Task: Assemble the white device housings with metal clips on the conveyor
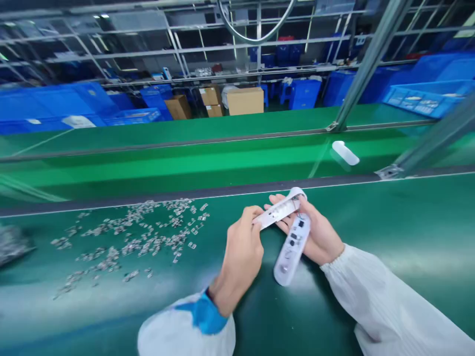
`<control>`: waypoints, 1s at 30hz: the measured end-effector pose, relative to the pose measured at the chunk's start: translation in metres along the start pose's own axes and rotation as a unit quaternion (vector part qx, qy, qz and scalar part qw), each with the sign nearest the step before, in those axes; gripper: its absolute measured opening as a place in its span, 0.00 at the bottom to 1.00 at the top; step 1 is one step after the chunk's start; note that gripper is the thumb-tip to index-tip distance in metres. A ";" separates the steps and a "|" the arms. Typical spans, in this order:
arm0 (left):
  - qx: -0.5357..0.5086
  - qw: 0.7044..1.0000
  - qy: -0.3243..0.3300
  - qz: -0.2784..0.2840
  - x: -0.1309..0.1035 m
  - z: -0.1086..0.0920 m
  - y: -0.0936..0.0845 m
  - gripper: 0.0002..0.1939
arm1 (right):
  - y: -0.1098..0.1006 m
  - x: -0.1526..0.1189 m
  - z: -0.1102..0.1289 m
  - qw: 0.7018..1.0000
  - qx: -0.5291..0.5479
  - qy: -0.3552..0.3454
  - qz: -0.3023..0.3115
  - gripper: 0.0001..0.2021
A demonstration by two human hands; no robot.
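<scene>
A long white plastic casing half [279,211] is held at an angle between my two hands. My left hand [245,237] pinches its near left end between thumb and fingers. Palm up, my right hand [315,230] grips the rounded far end, thumb on top and fingers beneath. Below it a second translucent white half [293,249] with dark electronic parts on it hangs tilted against the right hand's palm and fingers. Thin wires seem to join the two halves near the right thumb. Many small metal pieces [148,232] lie scattered on the green bench left of my hands.
A white oblong piece [346,153] lies on the green conveyor belt [208,163] beyond the bench. Slanted metal posts [371,64] rise at the right. A blue crate [426,99] stands at the far right, cardboard boxes [245,101] at the back, and a blurred bag [14,244] at the left edge.
</scene>
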State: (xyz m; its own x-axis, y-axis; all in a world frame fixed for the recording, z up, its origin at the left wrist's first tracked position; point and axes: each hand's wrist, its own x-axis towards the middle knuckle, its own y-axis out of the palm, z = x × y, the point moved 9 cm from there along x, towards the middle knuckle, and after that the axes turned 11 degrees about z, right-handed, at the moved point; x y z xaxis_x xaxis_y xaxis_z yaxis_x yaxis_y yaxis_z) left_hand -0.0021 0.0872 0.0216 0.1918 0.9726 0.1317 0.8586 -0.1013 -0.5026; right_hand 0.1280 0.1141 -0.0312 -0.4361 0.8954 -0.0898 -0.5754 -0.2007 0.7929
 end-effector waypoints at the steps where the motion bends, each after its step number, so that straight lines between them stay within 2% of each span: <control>1: 0.071 0.997 0.027 -0.015 -0.005 -0.008 0.007 0.09 | -0.006 0.000 0.000 1.000 0.008 -0.001 -0.022 0.18; 3: 0.173 0.983 0.063 -0.007 -0.014 -0.020 0.024 0.12 | -0.016 0.000 0.002 0.998 0.020 -0.017 -0.057 0.16; 4: 0.202 0.977 0.064 0.019 -0.017 -0.021 0.032 0.16 | -0.018 0.001 0.003 0.997 0.026 -0.025 -0.062 0.15; 6: 0.226 0.971 0.035 0.072 -0.021 -0.014 0.044 0.18 | -0.021 0.003 0.006 0.997 0.032 -0.038 -0.062 0.15; 7: 0.219 0.973 0.008 0.076 -0.022 -0.009 0.044 0.15 | -0.022 0.004 0.007 0.996 0.029 -0.044 -0.065 0.15; 10: 0.107 0.989 -0.078 0.062 -0.022 0.009 0.035 0.12 | -0.031 0.004 0.012 0.992 -0.012 -0.065 -0.104 0.13; 12: -0.014 0.989 -0.121 0.082 -0.021 0.018 0.037 0.14 | -0.037 0.001 0.015 0.985 -0.062 -0.080 -0.137 0.14; 14: -0.092 0.980 -0.142 0.105 -0.020 0.020 0.041 0.17 | -0.042 -0.003 0.016 0.973 -0.134 -0.086 -0.167 0.17; 16: -0.086 0.984 -0.130 0.085 -0.018 0.017 0.038 0.23 | -0.041 -0.005 0.014 0.953 -0.235 -0.070 -0.177 0.21; 19: 0.005 0.999 -0.044 0.028 -0.017 0.002 0.031 0.22 | -0.035 -0.007 0.005 0.929 -0.333 -0.027 -0.158 0.24; 22: 0.056 0.998 0.028 0.000 -0.018 -0.007 0.029 0.17 | -0.029 -0.011 -0.003 0.948 -0.283 -0.011 -0.146 0.23; 24: 0.062 0.997 0.031 -0.016 -0.018 -0.005 0.025 0.17 | -0.021 -0.012 -0.005 0.966 -0.228 -0.021 -0.117 0.21; 26: 0.047 0.999 0.017 -0.020 -0.016 -0.001 0.021 0.17 | -0.008 -0.010 -0.004 0.977 -0.200 -0.036 -0.058 0.17; 28: 0.000 1.000 -0.011 0.007 -0.014 0.005 0.020 0.19 | 0.002 -0.009 -0.001 0.977 -0.209 -0.050 -0.005 0.16; 30: -0.084 0.993 -0.047 0.064 -0.012 0.012 0.026 0.22 | 0.004 -0.008 0.003 0.970 -0.233 -0.063 0.013 0.19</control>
State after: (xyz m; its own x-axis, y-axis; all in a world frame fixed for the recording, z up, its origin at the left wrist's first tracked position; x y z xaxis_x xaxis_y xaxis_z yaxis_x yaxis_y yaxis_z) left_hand 0.0121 0.0751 -0.0038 0.2658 0.9640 -0.0084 0.8989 -0.2510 -0.3592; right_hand 0.1312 0.1068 -0.0258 -0.3840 0.9230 0.0247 -0.8286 -0.3563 0.4318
